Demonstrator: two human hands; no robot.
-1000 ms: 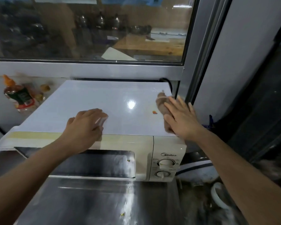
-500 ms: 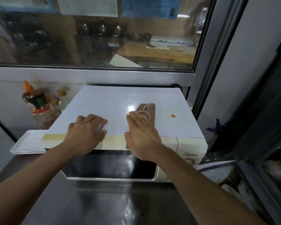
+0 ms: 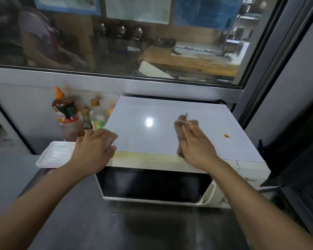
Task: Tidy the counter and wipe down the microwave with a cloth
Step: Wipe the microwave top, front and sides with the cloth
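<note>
Two hands work on the microwave point(image 3: 152, 127): the right hand point(image 3: 195, 147) presses flat on the soft, floppy brown cloth point(image 3: 181, 130) on its top, while the left hand point(image 3: 94, 148), fingers curled, steadies the front corner.

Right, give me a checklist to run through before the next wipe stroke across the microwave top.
1. Brown folded cloth lies flat on the white microwave top: ok.
2. Right hand presses the cloth with straight fingers: ok.
3. Left hand rests on the front left corner of the top, steadying it: ok.
4. Path toward the small red and yellow sticker free of loose items: ok.
5. Sauce bottles with orange caps stand off the top, to its left: ok.
6. Stack of white rectangular trays close by the left hand, could be nudged: cannot tell.
</note>
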